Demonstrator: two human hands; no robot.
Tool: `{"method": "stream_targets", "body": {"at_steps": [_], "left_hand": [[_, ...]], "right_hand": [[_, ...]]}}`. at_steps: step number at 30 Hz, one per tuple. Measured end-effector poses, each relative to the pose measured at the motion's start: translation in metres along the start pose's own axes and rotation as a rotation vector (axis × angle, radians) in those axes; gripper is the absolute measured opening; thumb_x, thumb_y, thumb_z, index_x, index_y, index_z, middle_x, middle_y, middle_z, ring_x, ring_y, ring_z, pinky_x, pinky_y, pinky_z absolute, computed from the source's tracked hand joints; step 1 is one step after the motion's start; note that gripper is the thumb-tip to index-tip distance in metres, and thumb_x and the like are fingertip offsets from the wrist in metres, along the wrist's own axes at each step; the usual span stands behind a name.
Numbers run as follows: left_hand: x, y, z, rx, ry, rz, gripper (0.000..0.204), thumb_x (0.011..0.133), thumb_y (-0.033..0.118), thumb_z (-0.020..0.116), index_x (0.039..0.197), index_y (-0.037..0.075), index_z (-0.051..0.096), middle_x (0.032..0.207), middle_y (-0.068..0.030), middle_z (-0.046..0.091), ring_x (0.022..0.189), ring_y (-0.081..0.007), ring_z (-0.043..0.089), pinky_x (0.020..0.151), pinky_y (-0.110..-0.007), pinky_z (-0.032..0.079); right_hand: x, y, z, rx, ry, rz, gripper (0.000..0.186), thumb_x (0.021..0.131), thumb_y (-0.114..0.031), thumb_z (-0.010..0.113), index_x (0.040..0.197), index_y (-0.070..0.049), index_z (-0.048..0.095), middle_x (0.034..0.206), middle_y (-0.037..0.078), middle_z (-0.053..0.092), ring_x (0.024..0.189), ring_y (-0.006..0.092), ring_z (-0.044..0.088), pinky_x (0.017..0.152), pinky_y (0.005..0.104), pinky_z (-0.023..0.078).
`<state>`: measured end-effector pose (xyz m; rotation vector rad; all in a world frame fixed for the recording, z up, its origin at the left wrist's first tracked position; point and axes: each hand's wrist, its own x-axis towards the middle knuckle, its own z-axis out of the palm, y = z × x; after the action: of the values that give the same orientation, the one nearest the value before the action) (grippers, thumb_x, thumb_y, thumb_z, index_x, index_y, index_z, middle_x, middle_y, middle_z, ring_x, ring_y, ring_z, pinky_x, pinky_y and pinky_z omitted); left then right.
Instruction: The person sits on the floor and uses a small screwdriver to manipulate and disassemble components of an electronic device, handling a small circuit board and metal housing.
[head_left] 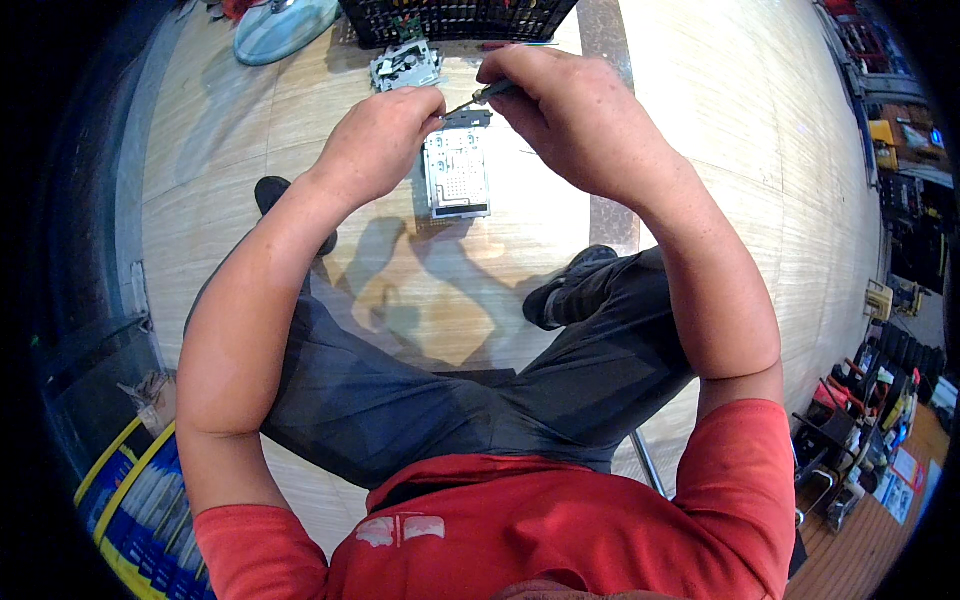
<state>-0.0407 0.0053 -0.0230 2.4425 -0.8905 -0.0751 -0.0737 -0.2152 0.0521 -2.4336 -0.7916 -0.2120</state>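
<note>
A screwdriver (483, 96) is gripped in my right hand (575, 110), its thin shaft slanting down to the left. The shaft's end meets the fingertips of my left hand (375, 142), which are pinched together; what they hold there, if anything, is hidden. Just below lies a silver metal box-shaped electronic unit (457, 172) with holes in its top plate. A black piece (468, 119) runs along the unit's far end, right under the screwdriver. Beyond my left hand, a loose metal bracket-like part (405, 66) rests on the floor.
A black plastic crate (460, 22) stands at the far side, with a red thin tool (505, 45) before it. A translucent bluish round base (285, 32) is at far left. Blue-and-yellow packs (150, 510) sit lower left, and a wooden bench with tools (880, 430) at right.
</note>
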Motion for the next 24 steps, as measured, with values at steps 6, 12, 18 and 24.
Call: {"method": "stream_targets", "body": {"at_steps": [6,12,18,24], "left_hand": [[0.0008,-0.0011,0.0019,-0.012,-0.035,-0.032,0.014,0.093,0.014,0.062,0.099,0.001,0.060,0.092,-0.0192,0.064,0.088,-0.0411,0.062,0.076,-0.048,0.049],[0.0006,-0.0034,0.0052,0.013,-0.042,-0.027,0.013,0.093,0.014,0.062,0.098,0.002,0.060,0.092,-0.0193,0.064,0.088,-0.0413,0.062,0.076,-0.048,0.049],[0.0011,-0.0052,0.0067,0.013,-0.054,-0.024,0.012,0.093,0.013,0.062,0.098,0.002,0.060,0.091,-0.0194,0.064,0.088,-0.0414,0.062,0.076,-0.048,0.049],[0.0014,-0.0041,0.0045,-0.007,-0.064,-0.038,0.013,0.092,0.012,0.063,0.098,0.002,0.060,0.090,-0.0196,0.064,0.087,-0.0411,0.062,0.076,-0.048,0.049]], "right_hand": [[-0.0012,-0.0008,0.0016,0.002,-0.012,0.009,0.012,0.088,-0.010,0.062,0.095,-0.001,0.061,0.089,0.021,0.067,0.090,0.0408,0.065,0.078,0.0506,0.051],[-0.0027,0.0022,0.0058,-0.019,-0.026,-0.005,0.011,0.088,-0.009,0.062,0.094,-0.001,0.060,0.088,0.021,0.066,0.090,0.0411,0.065,0.077,0.0509,0.051],[-0.0026,0.0015,0.0072,-0.008,-0.038,-0.010,0.012,0.088,-0.009,0.062,0.096,-0.001,0.060,0.090,0.020,0.066,0.092,0.0405,0.065,0.078,0.0505,0.051],[-0.0028,0.0011,0.0077,-0.013,-0.043,-0.005,0.012,0.088,-0.009,0.062,0.097,-0.001,0.059,0.091,0.020,0.067,0.093,0.0400,0.065,0.079,0.0501,0.052]]}}
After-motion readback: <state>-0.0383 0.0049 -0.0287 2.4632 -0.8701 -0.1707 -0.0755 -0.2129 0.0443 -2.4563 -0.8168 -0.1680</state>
